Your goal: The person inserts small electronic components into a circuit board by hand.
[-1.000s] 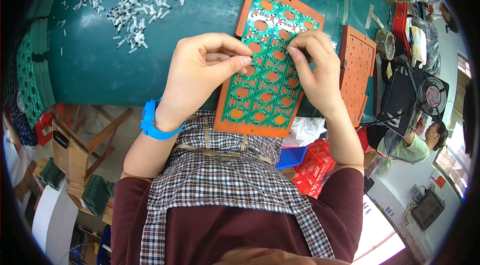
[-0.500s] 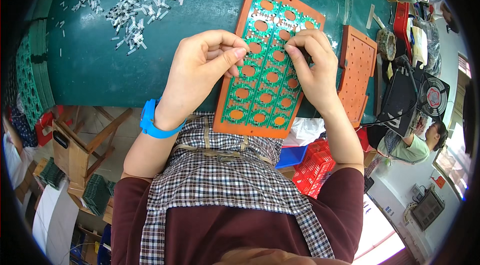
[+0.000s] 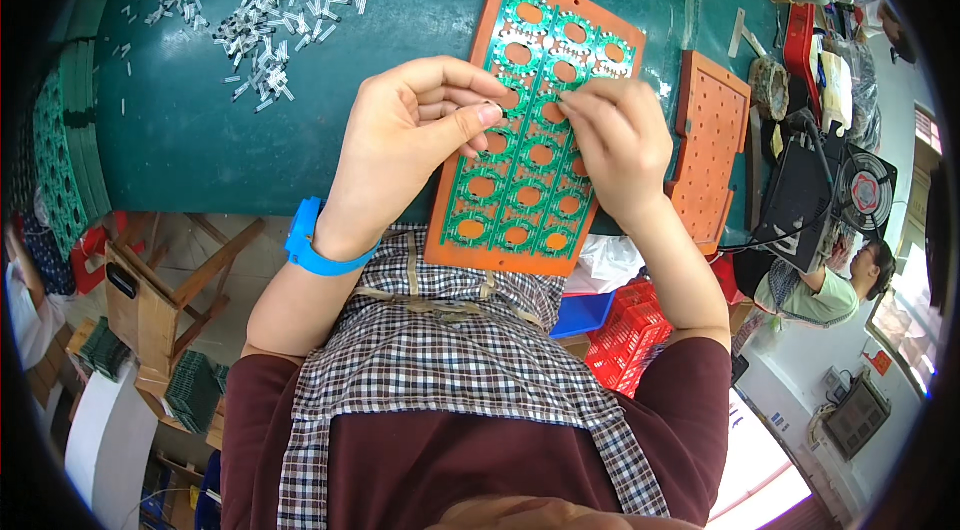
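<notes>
A green circuit board panel (image 3: 513, 173) with rows of round cut-outs lies on an orange tray (image 3: 440, 248) at the table's front edge. Over the panel's left side is my left hand (image 3: 410, 135), fingers curled and thumb close to the index finger. Whatever sits between those fingertips is too small to make out. My right hand (image 3: 618, 135) is bent over the panel's right half, its thumb and fingertips pinched at the middle column. Its fingers hide part of the right column and anything they hold. Small clear parts with dark ends (image 3: 265, 5) lie heaped at the far left.
A second orange tray (image 3: 712, 145) with rows of holes lies to the right. Beyond it are a tape roll (image 3: 770, 88), a red bin (image 3: 800, 38) and a black fan (image 3: 866, 192). Green panels (image 3: 75, 150) stand stacked at the left; a co-worker (image 3: 825, 292) is at the right.
My right hand has shifted a little left and nearer, its fingertips now at the middle column. The left hand stays almost in place, and the tray has moved very slightly.
</notes>
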Demonstrator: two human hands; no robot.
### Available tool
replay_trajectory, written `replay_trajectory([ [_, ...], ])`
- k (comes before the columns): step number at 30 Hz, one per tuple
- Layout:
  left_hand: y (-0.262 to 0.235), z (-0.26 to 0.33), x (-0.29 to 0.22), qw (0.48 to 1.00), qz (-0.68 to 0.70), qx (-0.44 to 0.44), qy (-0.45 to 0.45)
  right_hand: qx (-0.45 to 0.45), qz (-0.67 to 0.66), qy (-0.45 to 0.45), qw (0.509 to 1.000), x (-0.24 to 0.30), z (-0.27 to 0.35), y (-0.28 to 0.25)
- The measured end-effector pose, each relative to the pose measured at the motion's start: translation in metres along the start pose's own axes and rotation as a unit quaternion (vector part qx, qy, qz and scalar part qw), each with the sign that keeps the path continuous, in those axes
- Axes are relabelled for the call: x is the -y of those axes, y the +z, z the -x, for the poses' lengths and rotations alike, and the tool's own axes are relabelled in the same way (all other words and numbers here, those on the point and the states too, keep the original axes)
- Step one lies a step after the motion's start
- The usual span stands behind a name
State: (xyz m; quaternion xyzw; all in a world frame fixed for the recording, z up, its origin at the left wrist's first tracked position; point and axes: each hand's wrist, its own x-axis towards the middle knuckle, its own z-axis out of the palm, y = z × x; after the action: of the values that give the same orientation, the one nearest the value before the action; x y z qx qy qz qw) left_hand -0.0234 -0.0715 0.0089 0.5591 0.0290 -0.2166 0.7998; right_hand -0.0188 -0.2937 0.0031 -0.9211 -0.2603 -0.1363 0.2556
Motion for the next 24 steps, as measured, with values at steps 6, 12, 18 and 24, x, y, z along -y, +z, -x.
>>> replay_trajectory([
  [6,0.005,0.001,0.0,1.0,0.009,0.026,-0.003,0.005,0.046,-0.059,0.997,0.026,-0.011,-0.012],
  [12,0.012,0.004,-0.005,0.997,0.038,0.057,-0.031,0.078,-0.356,0.142,0.92,0.034,-0.007,-0.018],
  [18,-0.001,-0.003,-0.004,1.0,-0.008,0.016,0.002,0.048,-0.096,0.087,0.99,-0.01,-0.034,-0.019],
  [24,-0.009,-0.007,-0.002,0.997,-0.042,-0.029,0.062,0.102,-0.074,0.025,0.992,-0.024,-0.045,-0.013],
])
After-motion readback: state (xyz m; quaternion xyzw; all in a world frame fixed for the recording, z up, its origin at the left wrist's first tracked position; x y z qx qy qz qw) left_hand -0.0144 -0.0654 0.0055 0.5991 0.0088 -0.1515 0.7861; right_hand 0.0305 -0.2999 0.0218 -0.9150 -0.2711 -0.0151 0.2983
